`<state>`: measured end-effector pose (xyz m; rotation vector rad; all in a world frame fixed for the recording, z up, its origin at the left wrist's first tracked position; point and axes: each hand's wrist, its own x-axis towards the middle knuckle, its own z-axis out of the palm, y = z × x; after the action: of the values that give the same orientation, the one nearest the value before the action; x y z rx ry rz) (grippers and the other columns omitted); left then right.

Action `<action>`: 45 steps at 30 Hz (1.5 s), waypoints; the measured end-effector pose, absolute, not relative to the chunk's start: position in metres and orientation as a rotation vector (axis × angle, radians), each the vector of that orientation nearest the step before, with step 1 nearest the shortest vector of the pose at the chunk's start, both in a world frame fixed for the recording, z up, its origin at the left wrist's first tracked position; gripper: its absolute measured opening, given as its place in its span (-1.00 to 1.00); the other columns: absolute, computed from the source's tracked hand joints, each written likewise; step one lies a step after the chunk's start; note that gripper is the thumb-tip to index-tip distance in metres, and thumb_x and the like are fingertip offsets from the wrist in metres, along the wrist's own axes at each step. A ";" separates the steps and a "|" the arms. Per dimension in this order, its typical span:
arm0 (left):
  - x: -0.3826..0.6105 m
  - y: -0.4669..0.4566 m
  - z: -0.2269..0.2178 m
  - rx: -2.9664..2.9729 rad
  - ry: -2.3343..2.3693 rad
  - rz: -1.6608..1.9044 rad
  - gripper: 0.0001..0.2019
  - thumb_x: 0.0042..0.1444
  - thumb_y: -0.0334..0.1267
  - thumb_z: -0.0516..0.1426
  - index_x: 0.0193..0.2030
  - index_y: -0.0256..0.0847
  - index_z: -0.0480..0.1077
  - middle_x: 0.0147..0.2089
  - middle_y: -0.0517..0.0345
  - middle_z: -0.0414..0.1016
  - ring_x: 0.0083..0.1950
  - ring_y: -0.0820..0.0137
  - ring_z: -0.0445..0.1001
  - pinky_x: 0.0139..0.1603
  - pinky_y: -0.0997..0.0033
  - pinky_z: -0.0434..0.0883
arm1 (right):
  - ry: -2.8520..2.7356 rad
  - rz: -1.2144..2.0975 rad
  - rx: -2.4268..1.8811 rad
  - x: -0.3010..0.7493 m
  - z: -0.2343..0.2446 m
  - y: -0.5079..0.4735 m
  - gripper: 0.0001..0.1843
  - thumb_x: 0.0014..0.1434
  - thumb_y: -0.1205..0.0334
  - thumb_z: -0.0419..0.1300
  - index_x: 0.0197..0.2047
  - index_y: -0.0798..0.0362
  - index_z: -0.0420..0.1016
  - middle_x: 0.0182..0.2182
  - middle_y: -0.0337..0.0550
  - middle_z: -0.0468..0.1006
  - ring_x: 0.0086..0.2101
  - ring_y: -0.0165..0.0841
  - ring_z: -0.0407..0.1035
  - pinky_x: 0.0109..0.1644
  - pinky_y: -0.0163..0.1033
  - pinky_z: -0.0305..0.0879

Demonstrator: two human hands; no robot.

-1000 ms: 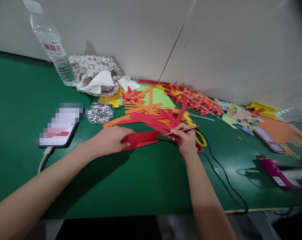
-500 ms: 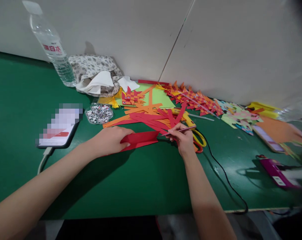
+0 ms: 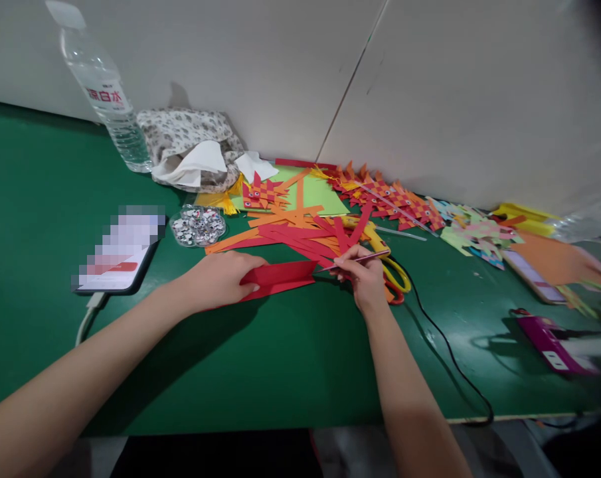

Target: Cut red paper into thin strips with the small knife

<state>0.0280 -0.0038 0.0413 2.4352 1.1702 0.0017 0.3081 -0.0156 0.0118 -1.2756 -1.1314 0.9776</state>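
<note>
Red paper (image 3: pixel 280 275) lies mid-tabletop (image 3: pixel 280 358), pressed flat under the left hand (image 3: pixel 218 279); the right hand (image 3: pixel 364 282) pinches a thin pen (image 3: pixel 357 260), tip at the paper's end.

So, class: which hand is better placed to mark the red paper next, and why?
Likely right hand: it holds the thin stick, tip at the red paper; the left hand pins it.

The left grip (image 3: pixel 220 279) lies flat on a folded red paper (image 3: pixel 283 275) on the green bench (image 3: pixel 280 358). The right grip (image 3: pixel 364 282) pinches a thin stick (image 3: pixel 367 258), its tip at the paper's right end. Red and orange strips (image 3: pixel 300 236) lie just behind, with yellow scissors (image 3: pixel 397 273) beside the right grip.
</note>
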 end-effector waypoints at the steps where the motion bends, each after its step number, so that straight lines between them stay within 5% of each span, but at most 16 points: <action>1: 0.028 -0.004 0.041 2.435 1.175 -0.001 -0.68 0.15 -0.24 0.03 0.05 -0.04 0.37 -0.03 0.15 0.55 -0.05 0.25 0.52 -0.28 0.41 0.34 | -1.139 0.979 -1.283 0.308 0.012 -0.016 -0.80 -0.16 0.26 0.34 -0.61 0.03 0.37 -0.71 -0.30 0.46 -0.68 -0.45 0.30 -0.62 -0.37 0.18; 20: 0.027 -0.003 0.036 2.439 1.184 0.025 -0.68 0.14 -0.23 0.04 0.05 -0.02 0.37 -0.05 0.17 0.55 -0.06 0.22 0.52 -0.28 0.38 0.32 | -1.090 0.853 -1.195 0.311 0.010 -0.014 -0.77 -0.12 0.29 0.36 -0.61 0.05 0.36 -0.73 -0.33 0.45 -0.70 -0.46 0.33 -0.64 -0.41 0.18; 28: 0.028 -0.003 0.036 2.441 1.172 0.035 -0.68 0.14 -0.24 0.05 0.05 -0.02 0.37 -0.02 0.18 0.56 -0.05 0.23 0.52 -0.29 0.41 0.31 | -1.213 0.790 -1.223 0.290 0.015 -0.022 -0.68 0.18 -0.07 0.20 -0.21 0.00 0.53 -0.39 -0.16 0.63 -0.46 -0.36 0.50 -0.36 -0.25 0.42; 31: 0.029 -0.004 0.038 2.445 1.188 0.012 -0.69 0.15 -0.23 0.05 0.04 -0.02 0.37 -0.04 0.17 0.56 -0.07 0.24 0.53 -0.31 0.42 0.30 | -1.358 0.865 -1.201 0.282 0.014 -0.024 -0.69 0.02 -0.01 0.37 -0.25 -0.03 0.47 -0.32 -0.18 0.60 -0.32 -0.31 0.50 -0.22 -0.19 0.43; 34: 0.029 -0.003 0.042 2.473 1.229 -0.023 -0.66 0.16 -0.17 0.06 0.08 -0.02 0.35 -0.07 0.14 0.57 -0.10 0.20 0.53 -0.34 0.41 0.29 | -1.391 0.832 -1.266 0.279 0.013 -0.023 -0.62 -0.14 0.08 0.47 -0.36 -0.03 0.37 -0.45 -0.29 0.50 -0.39 -0.34 0.44 -0.26 -0.21 0.40; 41: 0.017 0.005 0.056 2.524 1.249 -0.132 -0.55 0.13 -0.13 0.10 0.18 -0.09 0.30 -0.11 0.07 0.57 -0.18 0.18 0.53 -0.36 0.39 0.29 | -1.201 0.536 -1.336 0.298 0.005 -0.011 -0.56 -0.17 0.09 0.46 -0.31 -0.02 0.32 -0.46 -0.33 0.43 -0.42 -0.39 0.40 -0.30 -0.26 0.36; 45: 0.006 0.008 0.056 2.522 1.182 -0.075 -0.70 0.19 -0.18 0.03 0.03 -0.13 0.39 -0.12 0.07 0.55 -0.16 0.24 0.52 -0.32 0.40 0.30 | -1.101 0.455 -1.353 0.302 0.004 -0.009 -0.52 -0.23 0.11 0.47 -0.28 -0.01 0.33 -0.47 -0.33 0.44 -0.42 -0.38 0.41 -0.36 -0.28 0.33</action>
<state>0.0057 0.0083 0.0561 2.5224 1.1816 -0.0747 0.3020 -0.0087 0.0041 -1.3530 -1.1006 0.4554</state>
